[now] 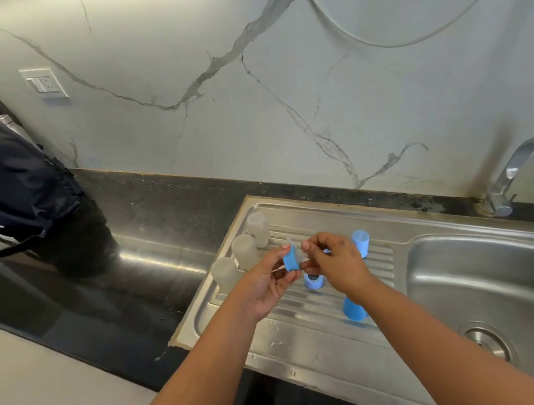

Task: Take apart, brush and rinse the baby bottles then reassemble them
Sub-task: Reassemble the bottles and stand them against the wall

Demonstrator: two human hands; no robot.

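The blue collar ring is held up above the draining board, between the two hands, turned on edge so that its short axis runs roughly left to right and its open face looks toward the right hand; that seems meant to let a pale teat be worked in or out of it, though which of the two I cannot tell. The left hand has its grip clamped on the ring, fingers and thumb pinching its rim, probably to steady it. The right hand pinches the teat just beside the ring. Three frosted bottle bodies stand upright in a slanting row at the left of the board, likely parked to drain. A blue cap stands upright farther right, another blue ring lies just below the hands, and a second blue cap sits nearer, partly hidden by the right forearm. The sink basin is to the right, under the tap.
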